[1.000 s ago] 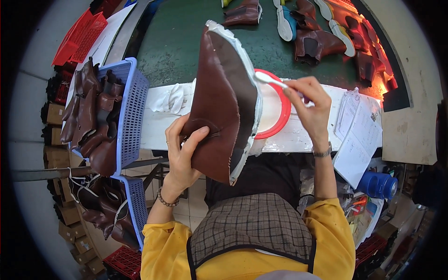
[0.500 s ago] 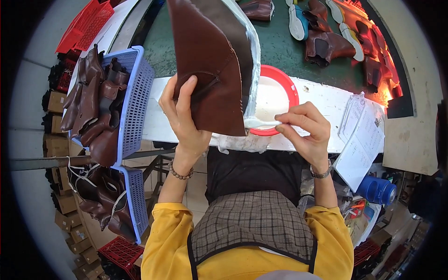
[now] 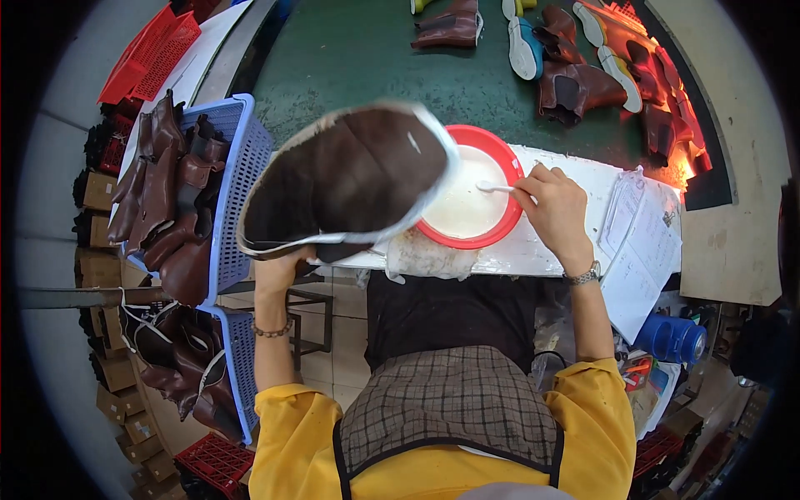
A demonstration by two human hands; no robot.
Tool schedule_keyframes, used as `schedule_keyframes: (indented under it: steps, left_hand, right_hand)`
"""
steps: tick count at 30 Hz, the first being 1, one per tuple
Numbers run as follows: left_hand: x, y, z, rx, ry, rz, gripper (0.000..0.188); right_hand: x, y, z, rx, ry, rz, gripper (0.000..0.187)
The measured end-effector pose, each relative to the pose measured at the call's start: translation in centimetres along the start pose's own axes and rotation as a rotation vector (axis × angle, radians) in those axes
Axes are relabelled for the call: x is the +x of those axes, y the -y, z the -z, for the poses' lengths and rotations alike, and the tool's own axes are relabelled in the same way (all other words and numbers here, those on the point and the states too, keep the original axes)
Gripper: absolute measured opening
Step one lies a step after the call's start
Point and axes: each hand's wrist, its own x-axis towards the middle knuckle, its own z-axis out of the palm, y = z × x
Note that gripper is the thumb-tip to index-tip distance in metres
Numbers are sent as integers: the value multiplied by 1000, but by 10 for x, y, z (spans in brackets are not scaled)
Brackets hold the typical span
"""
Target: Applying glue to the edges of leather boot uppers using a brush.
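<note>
Mostly hidden: left hand [image 3: 283,262] behind brown boot [image 3: 354,179].

Shoe upper [image 3: 350,179] at eleven o'clock: smooth, leather-like, softly glossy. Bowl [image 3: 505,162] at one: smooth plastic; brush [image 3: 500,188] inside, plastic-looking. Basket [image 3: 237,192] at ten: perforated plastic. Sheets [image 3: 642,246] at three: matt paper. Apron [image 3: 450,392] at six: matt cloth.

Bowl [image 3: 467,242] on the table [image 3: 517,259], brush [image 3: 497,187] in the right hand [image 3: 557,208] over the bowl, boot [image 3: 358,175] in the left hand [image 3: 280,268] left of the bowl, basket [image 3: 239,200] holding uppers [image 3: 158,187] farther left, papers [image 3: 642,250] to the right, more boots [image 3: 579,87] behind at right.
</note>
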Motion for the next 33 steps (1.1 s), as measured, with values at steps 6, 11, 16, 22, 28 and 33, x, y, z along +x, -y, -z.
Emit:
schedule_keyframes:
  steps: [6,11,16,22,28,33]
  left_hand:
    - [-13,-27,-2,-767,-68,490,13]
    - [-20,-23,-14,-1086,-140,627,19]
    - [-20,25,-12,-1253,-327,596,58]
    - [-33,63,1,-1194,36,486,57]
    - [-7,-19,-28,-1002,322,737,46]
    - [-1,-51,-34,-976,328,666,34]
  right_hand:
    - [12,4,28,277,-23,-78,15]
    - [32,36,30,501,-91,234,21]
    - [16,26,35,406,-113,213,20]
    - [4,21,35,425,-26,116,21]
    - [35,35,30,503,-26,236,20]
    - [43,28,42,504,-28,258,17]
